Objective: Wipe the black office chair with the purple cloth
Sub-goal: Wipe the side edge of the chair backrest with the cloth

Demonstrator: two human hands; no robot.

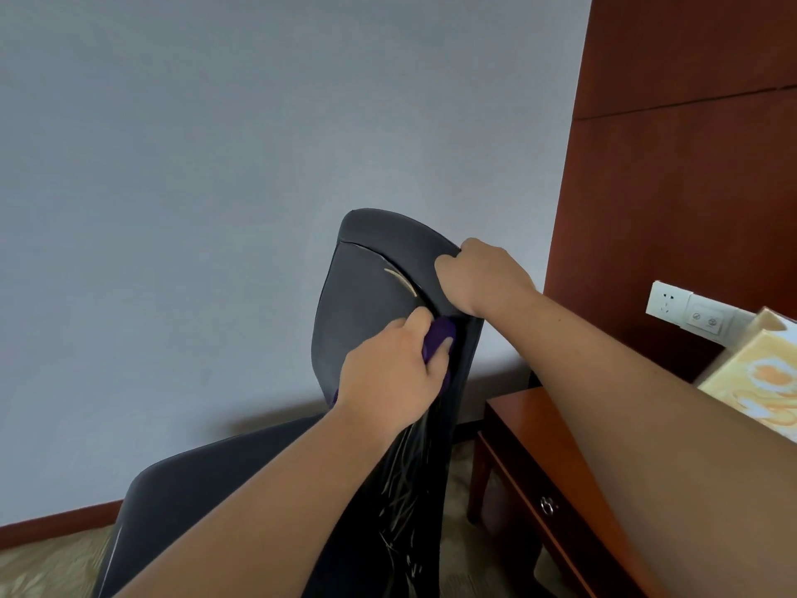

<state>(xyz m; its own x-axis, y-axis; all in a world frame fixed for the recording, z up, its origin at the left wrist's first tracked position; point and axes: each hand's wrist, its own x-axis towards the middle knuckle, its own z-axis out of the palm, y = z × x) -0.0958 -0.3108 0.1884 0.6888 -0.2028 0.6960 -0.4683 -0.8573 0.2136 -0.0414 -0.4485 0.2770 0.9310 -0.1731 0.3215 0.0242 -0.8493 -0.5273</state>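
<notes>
The black office chair (366, 304) fills the middle of the view. Its tall backrest has a rounded top and a smooth, faintly shiny leather-like skin. A seam runs below the headrest, and one pale curved scuff sits beside it. Lower down, toward 6 o'clock, the skin is cracked into many thin pale streaks. The padded seat shows at 7 o'clock.

The purple cloth (440, 334) is soft and bunched. It lies against the backrest just right of centre, at the edge of the backrest's inner panel. The left grip (388, 369) is curled tightly round the cloth, with folds showing between thumb and fingers. The right grip (478, 274) is closed over the backrest's top edge at about 1 o'clock from the cloth. The two grips are near each other but apart.

The wall (172, 166) behind is pale grey-blue and matte, with a fine grain. A red-brown wooden panel (690, 166) rises at 2 o'clock. Two white wall plates are at 3 o'clock: a socket (666, 303) and a second plate (705, 320) with two round fittings. One yellow patterned box (767, 373) is just below them.

A polished red-brown bench (530, 420) stands at 4 o'clock, its drawer carrying one metal ring pull (548, 505). The beige patterned carpet (47, 567) meets a red-brown skirting board (56, 524) at 8 o'clock.
</notes>
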